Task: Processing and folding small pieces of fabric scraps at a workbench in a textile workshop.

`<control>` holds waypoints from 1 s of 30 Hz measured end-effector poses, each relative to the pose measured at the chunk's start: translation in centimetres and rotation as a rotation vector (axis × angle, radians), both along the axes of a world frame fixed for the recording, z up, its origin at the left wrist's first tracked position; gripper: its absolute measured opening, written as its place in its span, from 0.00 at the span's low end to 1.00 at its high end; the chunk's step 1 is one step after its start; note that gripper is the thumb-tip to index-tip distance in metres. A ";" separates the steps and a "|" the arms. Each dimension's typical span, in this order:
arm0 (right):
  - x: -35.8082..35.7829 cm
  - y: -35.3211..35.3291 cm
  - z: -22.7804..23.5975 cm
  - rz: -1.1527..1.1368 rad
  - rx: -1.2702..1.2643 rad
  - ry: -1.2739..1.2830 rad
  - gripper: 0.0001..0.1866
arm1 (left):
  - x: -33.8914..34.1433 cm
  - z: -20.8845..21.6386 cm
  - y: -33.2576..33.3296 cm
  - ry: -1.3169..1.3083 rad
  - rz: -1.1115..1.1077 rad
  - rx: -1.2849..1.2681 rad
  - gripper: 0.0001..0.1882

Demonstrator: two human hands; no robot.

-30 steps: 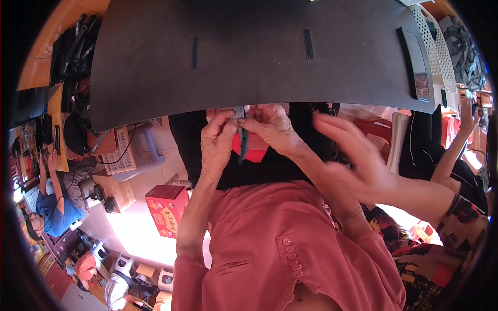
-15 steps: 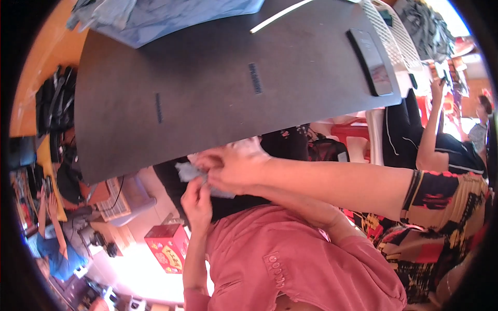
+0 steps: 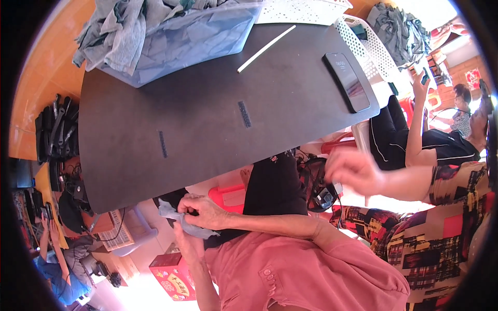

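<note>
Bin point(image 3: 192, 51), phone point(image 3: 348, 83) on bench point(image 3: 207, 119); edge point(image 3: 228, 170) near us. Co-worker's hand point(image 3: 358, 172) rightward, room between. Our right fingers point(image 3: 189, 201) grip cloth point(image 3: 167, 210); left hand point(image 3: 190, 241) obscured, can't tell.

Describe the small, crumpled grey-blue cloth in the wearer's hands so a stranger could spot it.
Find the broad, flat dark tabletop, then its near edge, toward the left. Just below, the wearer's bare right hand grips the crumpled grey-blue cloth. Unlike the grey cloths heaped in the translucent blue plastic bin, it is held, off the table.
</note>
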State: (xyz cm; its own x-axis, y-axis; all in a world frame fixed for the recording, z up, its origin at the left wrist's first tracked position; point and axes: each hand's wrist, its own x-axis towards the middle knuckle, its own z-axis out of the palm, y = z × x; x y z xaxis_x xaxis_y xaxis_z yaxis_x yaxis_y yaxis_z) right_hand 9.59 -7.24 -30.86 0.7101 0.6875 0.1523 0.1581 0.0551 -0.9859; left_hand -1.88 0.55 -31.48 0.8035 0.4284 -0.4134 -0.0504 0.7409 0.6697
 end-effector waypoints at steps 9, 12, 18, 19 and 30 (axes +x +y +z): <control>3.0 -1.0 -1.8 -0.202 -0.096 -0.109 0.10 | 2.1 2.2 -1.3 0.452 0.013 1.086 0.12; 3.6 -1.5 -1.0 -0.039 -0.183 -0.079 0.09 | 3.1 3.6 -0.4 0.320 -0.085 1.365 0.08; 2.8 -2.0 0.3 0.033 -0.254 -0.320 0.10 | 4.1 2.4 0.7 0.393 -0.242 1.108 0.06; 2.7 -2.1 0.4 0.028 -0.256 -0.348 0.10 | 4.0 2.0 0.7 0.350 -0.285 1.006 0.07; 2.2 -2.2 -3.9 0.085 -0.179 -0.439 0.18 | 3.8 3.6 -1.0 0.146 -0.338 1.408 0.02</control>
State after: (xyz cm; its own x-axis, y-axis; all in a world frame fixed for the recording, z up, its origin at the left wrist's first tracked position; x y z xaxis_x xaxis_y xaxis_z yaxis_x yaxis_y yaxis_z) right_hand 11.82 -9.48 -34.76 0.5457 0.7828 0.2991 0.5636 -0.0787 -0.8223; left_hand 1.93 -0.43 -27.92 0.9345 0.3429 0.0955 0.1208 -0.5581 0.8209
